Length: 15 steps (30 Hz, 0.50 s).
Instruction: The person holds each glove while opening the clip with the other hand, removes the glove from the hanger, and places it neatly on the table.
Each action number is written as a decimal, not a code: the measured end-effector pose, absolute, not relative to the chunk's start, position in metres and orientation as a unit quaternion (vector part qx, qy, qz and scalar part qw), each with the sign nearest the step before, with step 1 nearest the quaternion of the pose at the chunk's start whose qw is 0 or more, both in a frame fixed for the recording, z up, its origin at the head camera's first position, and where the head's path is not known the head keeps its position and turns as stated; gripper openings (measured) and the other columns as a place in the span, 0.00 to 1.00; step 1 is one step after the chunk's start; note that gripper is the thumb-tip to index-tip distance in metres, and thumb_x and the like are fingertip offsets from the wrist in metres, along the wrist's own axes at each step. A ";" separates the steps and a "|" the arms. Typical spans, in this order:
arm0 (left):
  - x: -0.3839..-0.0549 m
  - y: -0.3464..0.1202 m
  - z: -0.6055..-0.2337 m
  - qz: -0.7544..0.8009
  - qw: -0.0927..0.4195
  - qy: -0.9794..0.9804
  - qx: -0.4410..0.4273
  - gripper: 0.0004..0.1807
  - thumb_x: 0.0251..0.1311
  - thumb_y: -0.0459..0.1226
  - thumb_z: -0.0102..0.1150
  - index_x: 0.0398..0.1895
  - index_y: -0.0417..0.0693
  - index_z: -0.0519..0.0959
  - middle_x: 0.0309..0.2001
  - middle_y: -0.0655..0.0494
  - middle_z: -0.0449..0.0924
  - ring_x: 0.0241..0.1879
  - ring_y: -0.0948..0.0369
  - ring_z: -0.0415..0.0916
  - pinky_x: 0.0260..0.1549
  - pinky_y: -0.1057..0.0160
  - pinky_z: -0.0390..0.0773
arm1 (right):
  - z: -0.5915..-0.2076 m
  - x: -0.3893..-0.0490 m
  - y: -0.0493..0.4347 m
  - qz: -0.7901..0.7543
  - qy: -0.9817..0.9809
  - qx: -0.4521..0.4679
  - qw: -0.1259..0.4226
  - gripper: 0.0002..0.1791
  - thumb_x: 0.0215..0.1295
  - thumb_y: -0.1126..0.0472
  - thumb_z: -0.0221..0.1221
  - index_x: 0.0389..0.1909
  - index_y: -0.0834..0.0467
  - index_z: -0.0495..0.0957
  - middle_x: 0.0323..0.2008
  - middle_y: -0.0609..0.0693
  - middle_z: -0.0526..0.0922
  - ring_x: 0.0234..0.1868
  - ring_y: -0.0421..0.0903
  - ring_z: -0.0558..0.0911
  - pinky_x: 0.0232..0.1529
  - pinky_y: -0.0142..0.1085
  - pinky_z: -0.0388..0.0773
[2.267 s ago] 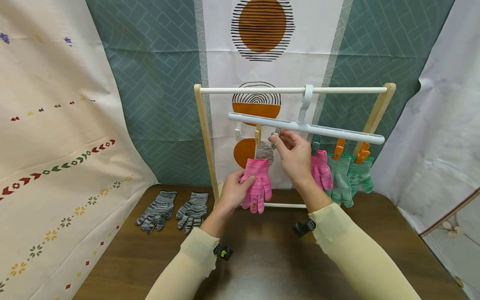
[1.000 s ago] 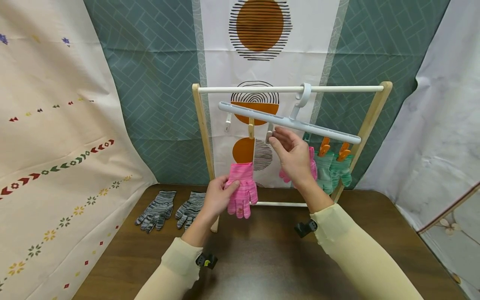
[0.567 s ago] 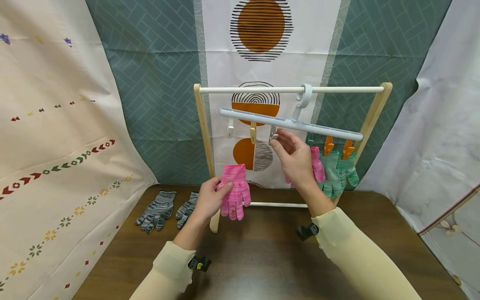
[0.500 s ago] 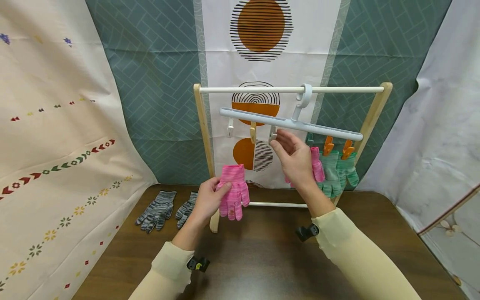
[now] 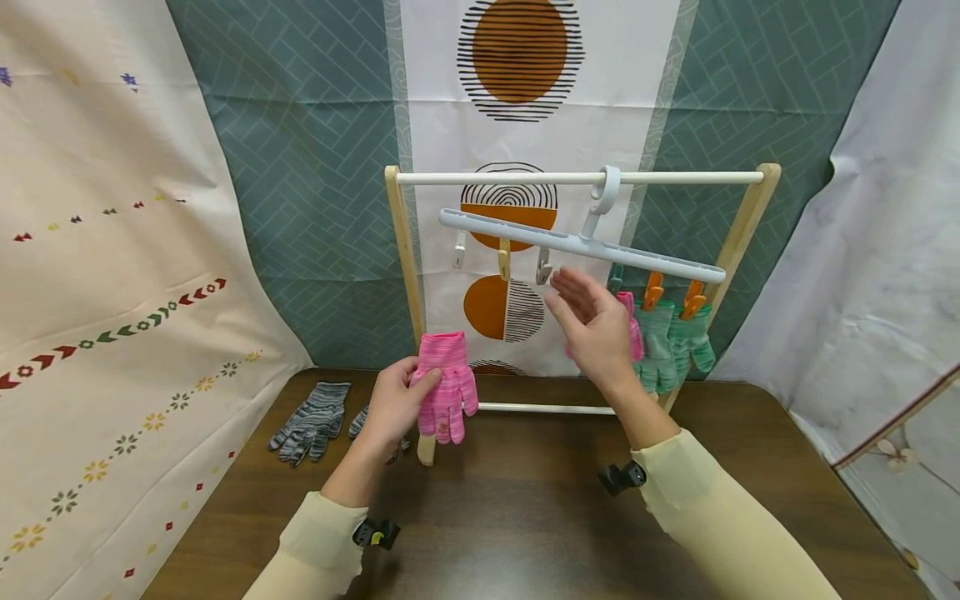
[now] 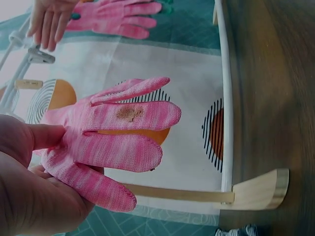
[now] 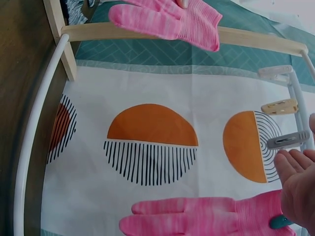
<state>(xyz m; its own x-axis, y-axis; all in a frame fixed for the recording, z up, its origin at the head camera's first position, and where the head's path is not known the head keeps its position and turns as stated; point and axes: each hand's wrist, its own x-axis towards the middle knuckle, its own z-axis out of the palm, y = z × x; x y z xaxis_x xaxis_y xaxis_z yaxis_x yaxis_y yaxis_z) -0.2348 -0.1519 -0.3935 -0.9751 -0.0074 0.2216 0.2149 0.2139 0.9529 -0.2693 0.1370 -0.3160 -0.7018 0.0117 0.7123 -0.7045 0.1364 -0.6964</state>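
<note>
My left hand [image 5: 392,402] pinches a pink knit glove [image 5: 447,390] between thumb and fingers, its fingers hanging down. A brown stain [image 6: 129,113] marks one glove finger in the left wrist view. Just below and right of a grey clip [image 5: 543,268], my right hand [image 5: 597,333] stands with loosely extended fingers, holding nothing. The clip hangs from a pale hanger [image 5: 517,233], beside a light yellow clip [image 5: 505,260] and a white clip [image 5: 460,250], all bare. Another pink glove [image 7: 211,216] hangs from a teal clip [image 7: 280,222], partly behind my right hand in the head view.
The hanger hooks over the white rail [image 5: 690,177] of a wooden rack [image 5: 405,250] and tilts down to the right. Two green gloves [image 5: 657,346] hang there from orange clips [image 5: 653,292]. On the table [image 5: 510,500] lie two grey striped gloves [image 5: 311,422], one mostly hidden by my left hand.
My left hand has carried the pink glove left and slightly down, away from the hanger. My right hand has let go of the grey clip and its fingers have spread.
</note>
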 end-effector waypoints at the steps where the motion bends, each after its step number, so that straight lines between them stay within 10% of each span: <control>1: -0.234 -0.154 -0.393 -0.622 0.091 -0.775 -0.066 0.17 0.77 0.39 0.63 0.59 0.35 0.82 0.37 0.42 0.89 0.34 0.52 0.88 0.32 0.60 0.87 | -0.317 -0.268 0.138 0.603 -0.698 0.250 0.295 0.25 0.73 0.65 0.68 0.67 0.69 0.77 0.62 0.60 0.84 0.64 0.54 0.83 0.65 0.39 0.76; 15: -0.232 -0.181 -0.394 -0.606 0.103 -0.788 -0.043 0.18 0.77 0.38 0.62 0.60 0.33 0.81 0.38 0.42 0.89 0.31 0.58 0.87 0.29 0.64 0.85 | -0.333 -0.256 0.148 0.535 -0.746 0.265 0.295 0.27 0.69 0.65 0.71 0.67 0.63 0.78 0.63 0.55 0.84 0.64 0.53 0.83 0.64 0.43 0.77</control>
